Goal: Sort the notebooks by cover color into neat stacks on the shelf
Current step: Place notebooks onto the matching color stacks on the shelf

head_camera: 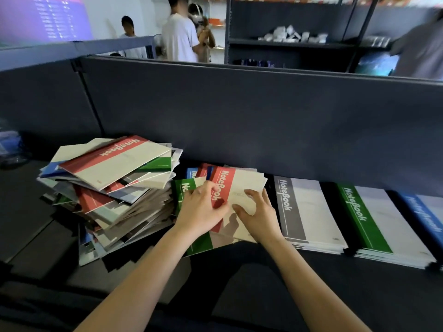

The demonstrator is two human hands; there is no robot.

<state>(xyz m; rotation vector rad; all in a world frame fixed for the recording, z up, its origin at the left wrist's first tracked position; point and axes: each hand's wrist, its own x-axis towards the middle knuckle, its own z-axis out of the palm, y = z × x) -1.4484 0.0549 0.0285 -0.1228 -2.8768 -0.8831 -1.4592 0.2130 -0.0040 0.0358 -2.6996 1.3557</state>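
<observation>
Two hands on one red notebook [242,188], which sits mid-shelf on top of a green notebook [200,244], with a blue notebook [191,172] poking out at 12 o'clock. The left hand [203,208] is curled onto the red band and holding it. The right hand [260,213] has bent fingertips on the cream part, and honestly I can't tell if it's pinching or just pressing.

These look like thin softcover books, so I'd guess light and floppy. The covers look smooth, so one will probably slide off its neighbours easily and sag if lifted by a corner. I'd take it along the long edges, one hand each side, and keep it flat.

The messy pile [115,188] at 9 o'clock is leaning and looks ready to slip. At 3 o'clock are the tidy grey stack [309,212], green stack [374,219] and blue stack [429,212]. There's no red stack yet as far as I can see.
</observation>
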